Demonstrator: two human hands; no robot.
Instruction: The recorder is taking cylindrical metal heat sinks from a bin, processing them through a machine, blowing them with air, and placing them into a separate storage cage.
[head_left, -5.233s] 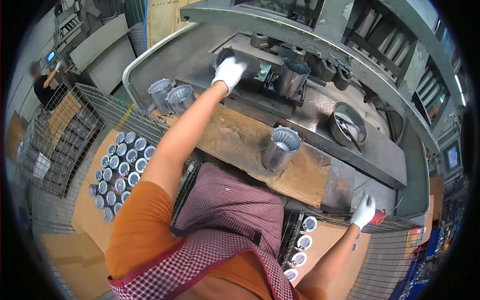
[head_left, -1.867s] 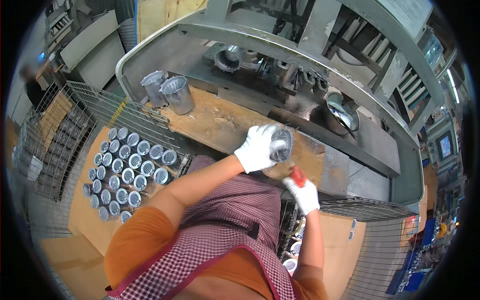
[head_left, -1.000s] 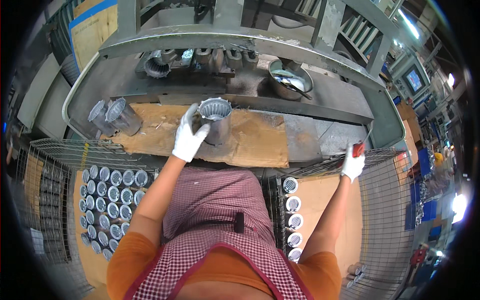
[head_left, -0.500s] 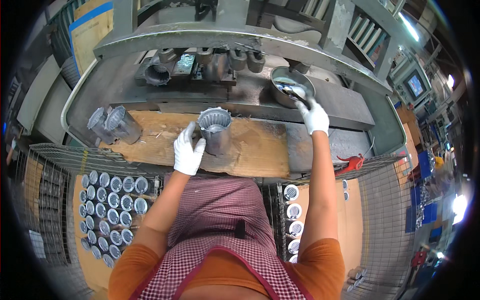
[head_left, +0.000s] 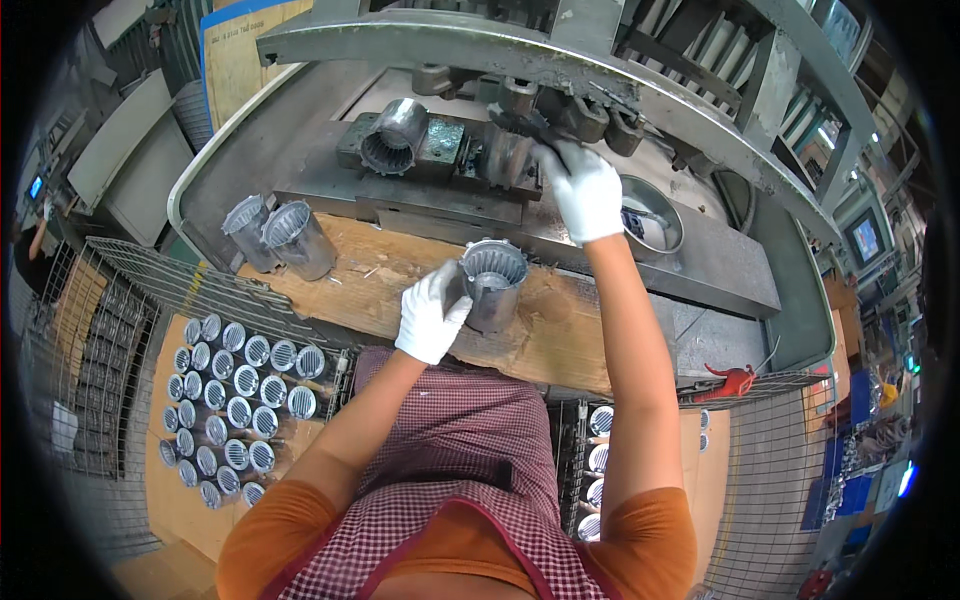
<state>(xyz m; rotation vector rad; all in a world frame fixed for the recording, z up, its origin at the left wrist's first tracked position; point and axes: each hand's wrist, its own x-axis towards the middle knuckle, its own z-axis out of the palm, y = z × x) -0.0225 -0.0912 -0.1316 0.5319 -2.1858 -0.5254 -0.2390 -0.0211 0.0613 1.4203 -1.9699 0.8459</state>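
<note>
Moving left from the metal pan (head_left: pixel 681 240) since the earlier frame, the right hand (head_left: pixel 590 200) is now reaching over the machine bed (head_left: pixel 450 190). Its grip is clamping on a dark tool (head_left: pixel 535 125), whose blurred end is hovering by or touching the fixture (head_left: pixel 508 158); which one, I cannot tell. The left hand (head_left: pixel 432 315) is staying beside a ribbed metal cup (head_left: pixel 493 295), its thumb and fingers standing apart; contact is not showing clearly. That cup is standing upright on the brown board (head_left: pixel 400 270). Two similar cups (head_left: pixel 302 242) are leaning close together at the board's left end.
</note>
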